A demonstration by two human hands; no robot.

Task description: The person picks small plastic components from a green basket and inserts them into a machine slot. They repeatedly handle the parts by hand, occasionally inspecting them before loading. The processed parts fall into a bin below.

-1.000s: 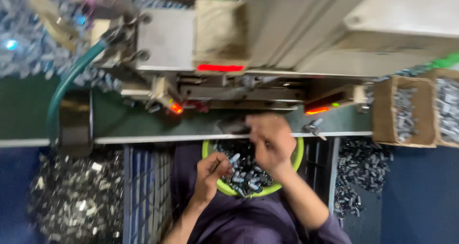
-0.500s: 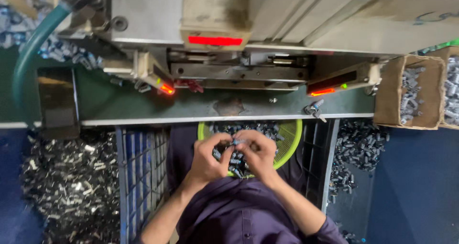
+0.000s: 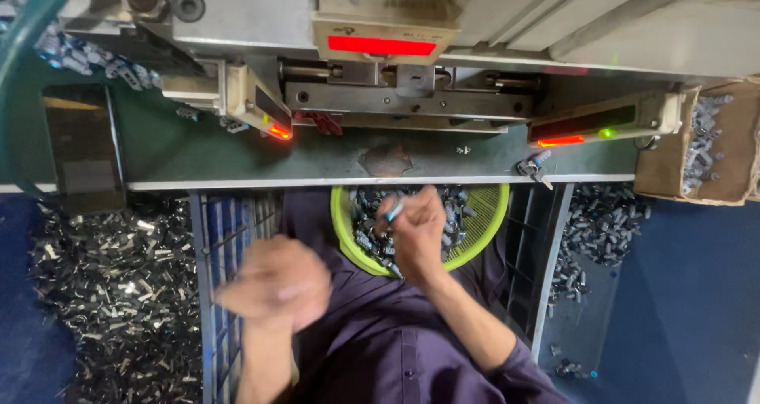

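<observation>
Only blurred left hand (image 3: 277, 287) fingers.

Lighting was dim and flat, with red glow from the machine lamps (image 3: 381, 45). The left hand (image 3: 277, 284) was motion-blurred; the right hand (image 3: 416, 234) and its fingers stayed fairly sharp.
</observation>
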